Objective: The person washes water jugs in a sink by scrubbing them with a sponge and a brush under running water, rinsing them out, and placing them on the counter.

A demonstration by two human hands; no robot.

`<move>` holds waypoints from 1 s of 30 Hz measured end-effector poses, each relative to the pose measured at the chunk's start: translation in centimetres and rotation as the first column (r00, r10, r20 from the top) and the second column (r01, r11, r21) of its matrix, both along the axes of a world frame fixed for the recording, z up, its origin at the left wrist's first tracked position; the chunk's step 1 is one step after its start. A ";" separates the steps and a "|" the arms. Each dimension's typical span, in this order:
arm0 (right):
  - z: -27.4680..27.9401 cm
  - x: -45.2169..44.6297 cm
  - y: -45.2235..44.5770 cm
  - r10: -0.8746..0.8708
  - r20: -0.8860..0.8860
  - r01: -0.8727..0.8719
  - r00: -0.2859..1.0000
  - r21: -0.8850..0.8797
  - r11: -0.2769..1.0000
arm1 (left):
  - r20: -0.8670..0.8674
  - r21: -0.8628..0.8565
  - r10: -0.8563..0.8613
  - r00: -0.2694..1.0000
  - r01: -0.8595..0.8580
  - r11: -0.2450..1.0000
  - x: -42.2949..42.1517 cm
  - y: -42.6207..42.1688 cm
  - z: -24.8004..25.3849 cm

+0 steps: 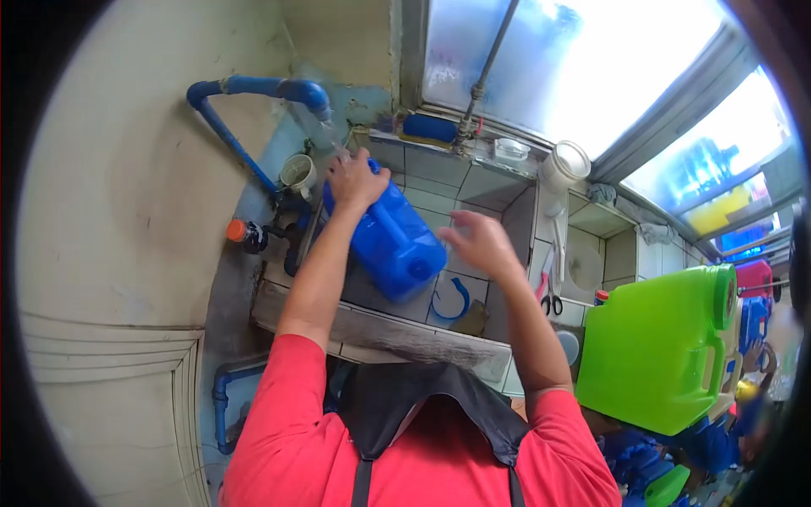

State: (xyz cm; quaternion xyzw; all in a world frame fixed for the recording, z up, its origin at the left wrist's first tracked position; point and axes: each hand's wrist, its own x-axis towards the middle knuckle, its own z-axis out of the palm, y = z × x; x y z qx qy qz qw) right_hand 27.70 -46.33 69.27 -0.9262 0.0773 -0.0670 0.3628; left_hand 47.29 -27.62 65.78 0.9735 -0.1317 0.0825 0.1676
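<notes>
A blue plastic jug (393, 232) lies tilted in the tiled sink (435, 182), its far end below the mouth of a blue pipe (314, 97) with water running from it. My left hand (355, 179) grips the jug's far end, fingers curled over it close to the stream. Off the jug's right side, my right hand (483, 241) hovers over the sink with fingers apart and nothing in them. A curved blue strip (465, 297) lies on the sink floor beside a brownish flat piece (470, 319).
An orange-capped valve (236, 231) and a white cup (297, 171) are left of the sink. Scissors (551, 302) lie on the right ledge, below a white tub (566, 163). A large green jug (659, 351) stands at right. Windows rise behind.
</notes>
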 end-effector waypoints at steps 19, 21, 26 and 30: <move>-4.8 -8.8 -5.4 -0.251 -0.177 0.304 0.952 0.638 0.707 | -0.243 -0.854 -0.392 0.887 -0.003 0.520 2.2 6.4 -16.8; -7.0 -10.9 -6.3 -0.268 -0.075 0.219 0.961 0.798 0.562 | -0.299 -0.775 -0.426 0.854 0.044 0.631 2.3 5.7 -13.4; -9.9 -12.5 -5.9 -0.272 -0.032 0.139 0.962 0.912 0.385 | -0.120 -0.417 -0.543 0.831 0.454 0.788 3.5 5.4 -5.6; -14.7 -11.1 -5.5 -0.426 -0.070 0.196 0.902 0.946 0.258 | -0.052 -0.343 -0.606 0.794 0.555 0.758 4.3 3.8 0.7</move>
